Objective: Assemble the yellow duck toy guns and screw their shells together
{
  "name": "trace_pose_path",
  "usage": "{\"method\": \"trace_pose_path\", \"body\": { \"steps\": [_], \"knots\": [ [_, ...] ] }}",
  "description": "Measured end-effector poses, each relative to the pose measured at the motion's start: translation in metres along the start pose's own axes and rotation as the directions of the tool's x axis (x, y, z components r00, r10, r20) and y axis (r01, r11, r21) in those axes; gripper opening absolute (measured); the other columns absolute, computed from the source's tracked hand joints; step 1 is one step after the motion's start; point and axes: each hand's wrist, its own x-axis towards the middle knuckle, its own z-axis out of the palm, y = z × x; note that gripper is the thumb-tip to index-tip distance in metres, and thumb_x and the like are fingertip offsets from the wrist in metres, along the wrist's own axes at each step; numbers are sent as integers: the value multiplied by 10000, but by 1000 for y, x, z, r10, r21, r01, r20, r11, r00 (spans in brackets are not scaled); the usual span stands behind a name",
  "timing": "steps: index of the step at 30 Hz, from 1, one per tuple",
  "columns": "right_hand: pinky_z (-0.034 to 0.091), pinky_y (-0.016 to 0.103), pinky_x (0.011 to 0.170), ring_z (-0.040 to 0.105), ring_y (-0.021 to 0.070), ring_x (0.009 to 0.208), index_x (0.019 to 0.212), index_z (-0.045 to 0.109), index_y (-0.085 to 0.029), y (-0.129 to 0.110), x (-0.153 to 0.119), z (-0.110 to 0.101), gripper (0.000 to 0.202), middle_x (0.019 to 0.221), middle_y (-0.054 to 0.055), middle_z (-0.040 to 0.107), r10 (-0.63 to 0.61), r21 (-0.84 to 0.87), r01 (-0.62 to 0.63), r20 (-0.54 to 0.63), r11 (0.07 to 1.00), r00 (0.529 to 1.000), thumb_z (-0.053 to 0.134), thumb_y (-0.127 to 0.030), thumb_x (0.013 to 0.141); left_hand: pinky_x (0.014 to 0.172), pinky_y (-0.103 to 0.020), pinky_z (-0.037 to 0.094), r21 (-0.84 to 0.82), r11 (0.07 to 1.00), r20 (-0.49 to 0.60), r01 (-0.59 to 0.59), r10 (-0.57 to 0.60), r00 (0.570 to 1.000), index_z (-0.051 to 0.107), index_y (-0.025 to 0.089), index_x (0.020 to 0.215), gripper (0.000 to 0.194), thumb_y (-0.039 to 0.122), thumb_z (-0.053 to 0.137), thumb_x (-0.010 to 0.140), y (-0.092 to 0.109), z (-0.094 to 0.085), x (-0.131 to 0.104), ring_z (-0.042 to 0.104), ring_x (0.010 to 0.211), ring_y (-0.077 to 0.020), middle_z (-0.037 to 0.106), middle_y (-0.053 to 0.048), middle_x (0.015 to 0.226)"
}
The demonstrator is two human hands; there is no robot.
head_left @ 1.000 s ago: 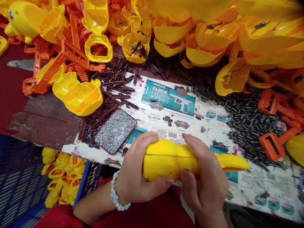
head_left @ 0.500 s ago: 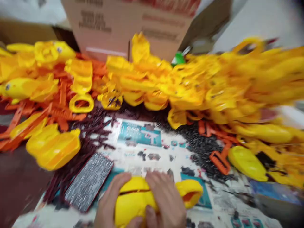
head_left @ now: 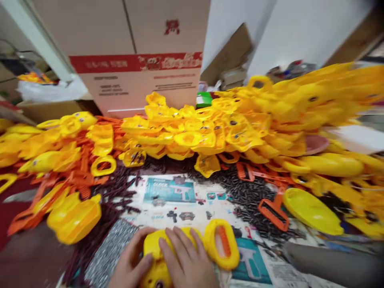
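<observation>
Between my hands, at the bottom of the head view, is a yellow plastic toy shell (head_left: 156, 248) with a ring handle (head_left: 222, 245) on its right. An orange piece shows inside the ring. My left hand (head_left: 129, 260) grips the shell's left side, thumb toward its middle. Lying across the top and right side, my right hand (head_left: 190, 260) presses with its fingers curved over the shell. A dark eye mark appears on the shell near the bottom edge; its underside is hidden. Printed paper (head_left: 168, 218) lies below the toy.
Yellow shell parts (head_left: 192, 136) are heaped along the back and right. Orange plastic pieces (head_left: 84, 176) lie at left. Small silvery pieces (head_left: 109, 254), dark red strips (head_left: 117, 200) and black bits (head_left: 255, 204) flank the paper. A cardboard box (head_left: 138, 88) stands behind; a grey cylindrical thing (head_left: 330, 262) lies right.
The toy has been turned in my hands: its ring handle faces the camera more, and the dark seam no longer shows. My view has tilted up, revealing more of the box.
</observation>
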Motion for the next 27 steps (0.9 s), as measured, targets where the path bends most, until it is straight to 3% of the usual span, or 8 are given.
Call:
{"method": "trace_pose_path", "body": {
  "steps": [2, 4, 6, 9, 12, 21, 25, 27],
  "knots": [
    [352, 504, 957, 458, 318, 1123, 1242, 492, -128, 0, 2, -11, 634, 1273, 142, 459, -16, 66, 3, 191, 998, 982, 628, -560, 798, 1034, -443, 415, -11, 999, 111, -34, 35, 993, 478, 210, 1260, 753, 657, 650, 678, -1, -3, -5, 457, 1252, -355, 525, -111, 1316],
    [318, 513, 961, 447, 316, 1113, 1296, 430, -122, 2, 6, -22, 811, 1263, 132, 461, -62, 115, 25, 338, 993, 939, 766, -555, 698, 1099, -450, 327, 12, 995, 270, -97, 90, 959, 280, 213, 1418, 1022, 581, 767, 598, -3, -7, -12, 360, 1327, -361, 357, -137, 1456],
    [287, 498, 987, 410, 310, 1154, 1321, 389, -117, 5, 10, -28, 840, 1288, 129, 429, -97, 195, 13, 431, 981, 897, 766, -559, 714, 1138, -454, 247, 110, 974, 335, -199, 152, 930, 207, 227, 1452, 1029, 468, 791, 639, -7, -13, -17, 294, 1367, -342, 274, -140, 1499],
    [277, 478, 978, 413, 302, 1143, 1292, 407, -103, 7, 11, -32, 629, 1276, 147, 427, -130, 279, 5, 434, 960, 891, 512, -595, 915, 1131, -454, 269, 159, 931, 332, -328, 263, 906, 253, 241, 1435, 1001, 420, 813, 624, -18, -18, -19, 354, 1336, -331, 337, -137, 1464],
    [278, 471, 976, 410, 303, 1147, 1280, 410, -93, 7, 10, -32, 587, 1259, 156, 438, -155, 301, 17, 441, 954, 884, 320, -595, 991, 1100, -445, 334, 199, 888, 323, -415, 340, 883, 272, 235, 1426, 928, 366, 790, 667, -27, -18, -17, 415, 1296, -310, 398, -136, 1425],
    [295, 479, 948, 441, 317, 1112, 1262, 422, -97, 0, 14, -32, 594, 1247, 156, 452, -126, 128, 71, 496, 989, 859, 204, -589, 1009, 1072, -435, 379, 330, 787, 317, -522, 428, 846, 123, 256, 1472, 1058, 327, 798, 661, -29, -18, -16, 418, 1307, -298, 395, -151, 1438],
    [314, 459, 926, 451, 318, 1096, 1261, 421, -96, 1, 17, -35, 566, 1252, 150, 454, -166, 116, 123, 537, 986, 827, 207, -560, 1018, 1036, -420, 428, 313, 819, 311, -482, 391, 866, 110, 254, 1477, 1032, 321, 776, 690, -31, -18, -17, 479, 1260, -287, 422, -150, 1420],
    [335, 447, 902, 459, 316, 1070, 1250, 429, -91, 5, 18, -35, 574, 1237, 150, 461, -190, 157, 125, 520, 980, 833, 244, -579, 1010, 981, -387, 485, 276, 849, 306, -451, 367, 878, 120, 247, 1477, 1031, 325, 777, 687, -32, -17, -16, 509, 1232, -281, 433, -150, 1411]
  ]
}}
